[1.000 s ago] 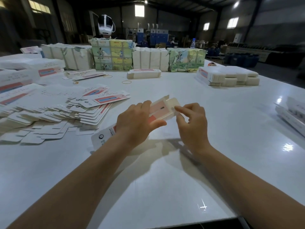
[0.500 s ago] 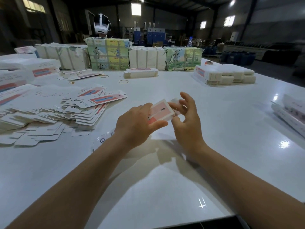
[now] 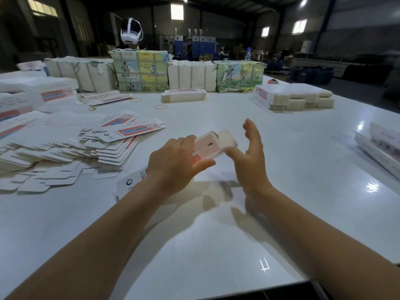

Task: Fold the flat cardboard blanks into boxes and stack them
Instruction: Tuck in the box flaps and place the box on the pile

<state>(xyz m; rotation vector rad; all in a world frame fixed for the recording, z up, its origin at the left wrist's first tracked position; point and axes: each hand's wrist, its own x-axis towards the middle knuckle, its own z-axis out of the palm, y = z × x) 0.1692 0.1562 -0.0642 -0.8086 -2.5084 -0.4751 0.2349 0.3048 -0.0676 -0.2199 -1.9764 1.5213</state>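
Change: since the earlier frames the right hand (image 3: 252, 161) has been opened and drawn back from the end flap, which it was pinching; its fingers are now spread, the thumb tip just beside the flap.
Left hand: the left hand (image 3: 173, 162) is curled round the half-formed box (image 3: 211, 146), fingers over the top face and thumb underneath; the box is held above the desk (image 3: 281, 169), in front of the person and between both hands.
Box state: the body is judged squared up; the pale end flap is seen sticking out untucked at the far right end.
Handling: thin printed card is judged light and springy, stiff along the panels but easily creased or crushed at the flaps; a hold on the long side panels near the middle is advised, leaving the ends free for tucking.
Supply: flat blanks (image 3: 112, 137) are fanned out on the desk to the left; a low stack of folded boxes (image 3: 296, 98) is set far right.
Hidden: the near end of the box is covered by the left hand and wrist, so its flap cannot be judged; print on the card is too small to read.
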